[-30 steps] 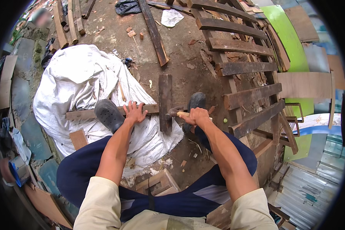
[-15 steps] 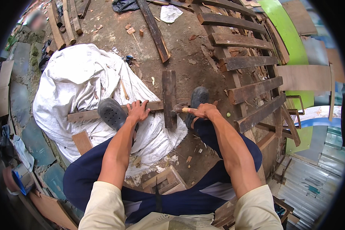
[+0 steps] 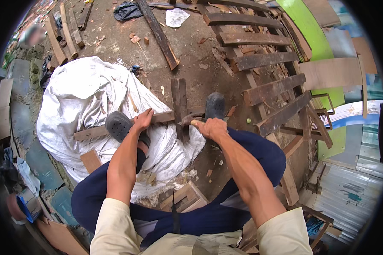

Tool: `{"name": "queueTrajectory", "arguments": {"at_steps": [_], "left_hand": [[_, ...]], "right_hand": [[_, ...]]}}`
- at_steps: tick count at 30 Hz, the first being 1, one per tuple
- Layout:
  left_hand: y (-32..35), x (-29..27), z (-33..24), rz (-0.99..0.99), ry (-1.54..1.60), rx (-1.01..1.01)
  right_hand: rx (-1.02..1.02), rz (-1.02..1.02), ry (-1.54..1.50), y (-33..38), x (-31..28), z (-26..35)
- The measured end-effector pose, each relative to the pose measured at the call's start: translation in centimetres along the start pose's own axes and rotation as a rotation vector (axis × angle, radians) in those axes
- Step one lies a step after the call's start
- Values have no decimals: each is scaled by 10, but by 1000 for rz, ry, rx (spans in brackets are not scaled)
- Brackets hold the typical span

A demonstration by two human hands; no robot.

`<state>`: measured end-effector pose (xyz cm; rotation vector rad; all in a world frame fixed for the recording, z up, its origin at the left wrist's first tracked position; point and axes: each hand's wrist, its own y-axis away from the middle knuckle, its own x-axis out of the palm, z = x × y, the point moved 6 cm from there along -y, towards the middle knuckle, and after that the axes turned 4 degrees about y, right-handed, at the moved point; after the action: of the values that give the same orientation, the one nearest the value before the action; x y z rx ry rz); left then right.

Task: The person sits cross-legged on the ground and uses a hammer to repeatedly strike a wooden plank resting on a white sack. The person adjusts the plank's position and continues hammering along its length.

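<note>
A long brown wooden bar point(image 3: 93, 132) lies across the white sack cloth point(image 3: 78, 89), with a short dark wooden block point(image 3: 179, 97) crossing it near its right part. My left hand point(image 3: 143, 120) is closed over the bar, left of the block, its fingers drawn together on the wood. In my right hand point(image 3: 214, 128) is a hammer point(image 3: 190, 119), gripped close to its head. The metal head is at the right side of the block; whether it touches the wood I cannot tell. My feet in dark grey clogs stand on either side of the block, the left clog point(image 3: 118, 126) on the bar.
A slatted wooden frame point(image 3: 259, 39) lies on the right, beside green boards point(image 3: 306, 29) and corrugated metal sheets point(image 3: 344, 204). A dark plank point(image 3: 157, 34) rests on the dirt ahead. Loose sticks point(image 3: 66, 32) lie far left, and a small wooden frame point(image 3: 185, 197) sits between my legs.
My left hand has gone from spread fingers to fingers drawn together on the bar. The right hand and hammer have shifted slightly, turning the handle toward me. The whole view has moved a little.
</note>
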<state>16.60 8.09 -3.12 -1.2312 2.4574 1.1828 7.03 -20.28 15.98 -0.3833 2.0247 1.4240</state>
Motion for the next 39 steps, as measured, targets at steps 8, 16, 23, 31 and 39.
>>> {"name": "queueTrajectory", "arguments": {"at_steps": [8, 16, 23, 31, 39], "left_hand": [[33, 17, -41, -157, -323, 49], [3, 62, -91, -119, 371, -186], [15, 92, -106, -295, 271, 79], [55, 107, -123, -119, -73, 306], [74, 148, -134, -290, 82, 90]], "right_hand": [[-112, 305, -151, -12, 14, -18], [-229, 277, -246, -23, 22, -32], [-351, 398, -247, -44, 1, -68], [-442, 418, -235, -85, 12, -81], [-431, 454, -251, -85, 11, -82]]}}
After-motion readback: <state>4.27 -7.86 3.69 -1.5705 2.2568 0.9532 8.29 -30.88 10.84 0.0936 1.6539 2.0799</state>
